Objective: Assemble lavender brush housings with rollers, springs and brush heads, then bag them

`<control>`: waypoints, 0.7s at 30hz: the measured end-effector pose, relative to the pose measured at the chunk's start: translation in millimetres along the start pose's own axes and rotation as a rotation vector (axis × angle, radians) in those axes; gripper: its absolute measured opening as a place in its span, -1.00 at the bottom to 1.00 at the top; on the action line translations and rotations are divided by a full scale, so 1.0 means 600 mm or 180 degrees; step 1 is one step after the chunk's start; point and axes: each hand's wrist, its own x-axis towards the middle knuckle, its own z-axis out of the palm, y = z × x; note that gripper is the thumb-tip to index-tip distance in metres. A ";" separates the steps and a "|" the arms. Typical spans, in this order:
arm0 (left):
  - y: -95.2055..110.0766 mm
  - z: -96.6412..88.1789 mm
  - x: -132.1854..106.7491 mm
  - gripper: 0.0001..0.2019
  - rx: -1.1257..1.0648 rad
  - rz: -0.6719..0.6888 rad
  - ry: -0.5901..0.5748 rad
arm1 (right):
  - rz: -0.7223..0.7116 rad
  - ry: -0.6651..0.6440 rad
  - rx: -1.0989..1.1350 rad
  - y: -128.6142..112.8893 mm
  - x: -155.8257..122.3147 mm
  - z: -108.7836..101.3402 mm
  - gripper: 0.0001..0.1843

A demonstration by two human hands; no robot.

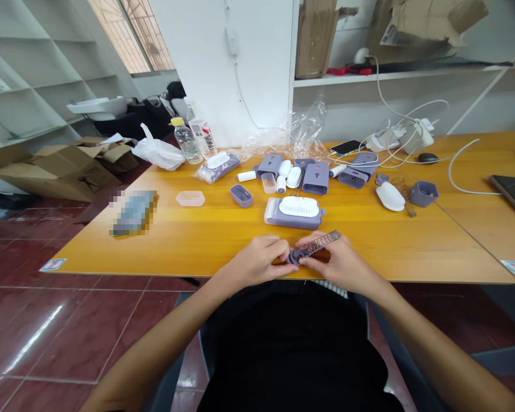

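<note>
My left hand point(260, 260) and my right hand point(339, 263) meet at the near edge of the wooden table point(197, 229). Between them they pinch a long metal coil spring point(320, 244) that slants up to the right, together with a small dark piece at its lower end. Both hands have their fingers closed. Just beyond them lies a purple case with a white brush head point(295, 212) on top.
Further back lie several purple housings point(315, 177), white brush parts point(389, 195), a small purple cup point(424, 193), a clear tray point(190, 198) and a second spring point(403, 194). Bottles point(187, 141), a phone point(347, 147), chargers with cables point(412, 137) and cardboard boxes point(64, 166) stand around.
</note>
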 end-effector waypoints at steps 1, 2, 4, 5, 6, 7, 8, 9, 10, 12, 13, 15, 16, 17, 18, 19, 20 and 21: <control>0.000 0.000 0.000 -0.66 0.0010 0.0000 0.0021 | 0.0072 0.0042 0.0001 0.000 -0.001 0.003 -0.82; 0.000 0.000 0.000 -0.66 0.0025 -0.0004 0.0036 | 0.0144 0.0090 -0.0004 0.001 -0.002 0.005 -0.84; 0.000 0.001 -0.001 -0.65 0.0072 -0.0007 0.0060 | 0.0266 0.0198 -0.0035 0.000 -0.003 0.010 -0.87; 0.000 0.002 -0.001 -0.65 0.0097 -0.0002 0.0070 | 0.0318 0.0251 -0.0056 -0.001 -0.004 0.012 -0.87; 0.000 0.002 -0.001 -0.65 0.0120 0.0009 0.0080 | 0.0366 0.0301 -0.0077 -0.003 -0.004 0.014 -0.88; 0.000 0.002 -0.002 -0.65 0.0139 0.0025 0.0095 | 0.0413 0.0347 -0.0097 -0.006 -0.004 0.016 -0.87; 0.000 0.002 -0.001 -0.65 0.0150 0.0047 0.0115 | 0.0461 0.0388 -0.0119 -0.009 -0.004 0.017 -0.87; 0.000 0.002 -0.001 -0.65 0.0159 0.0068 0.0136 | 0.0512 0.0429 -0.0155 -0.013 -0.003 0.019 -0.88; 0.000 0.003 -0.001 -0.64 0.0167 0.0083 0.0152 | 0.0570 0.0473 -0.0205 -0.016 -0.002 0.020 -0.88; 0.000 0.003 -0.001 -0.63 0.0187 0.0098 0.0174 | 0.0681 0.0564 -0.0325 -0.021 -0.001 0.022 -0.86; 0.000 0.003 -0.001 -0.63 0.0195 0.0097 0.0181 | 0.0716 0.0589 -0.0368 -0.023 0.000 0.022 -0.84; 0.000 0.004 -0.002 -0.63 0.0205 0.0079 0.0181 | 0.0705 0.0582 -0.0356 -0.022 0.000 0.022 -0.83; -0.001 0.004 -0.002 -0.63 0.0201 0.0071 0.0181 | 0.0664 0.0539 -0.0297 -0.021 0.000 0.021 -0.83; -0.001 0.004 -0.003 -0.63 0.0193 0.0062 0.0180 | 0.0618 0.0475 -0.0223 -0.018 -0.001 0.020 -0.85; -0.001 0.004 -0.003 -0.63 0.0184 0.0051 0.0176 | 0.0579 0.0405 -0.0144 -0.015 -0.002 0.018 -0.86; -0.001 0.004 -0.004 -0.63 0.0175 0.0039 0.0165 | 0.0544 0.0347 -0.0074 -0.012 -0.002 0.016 -0.86; -0.001 0.004 -0.004 -0.63 0.0164 0.0029 0.0153 | 0.0508 0.0301 -0.0012 -0.010 -0.003 0.013 -0.86; -0.001 0.003 -0.004 -0.64 0.0150 0.0016 0.0143 | 0.0466 0.0262 0.0041 -0.007 -0.004 0.010 -0.85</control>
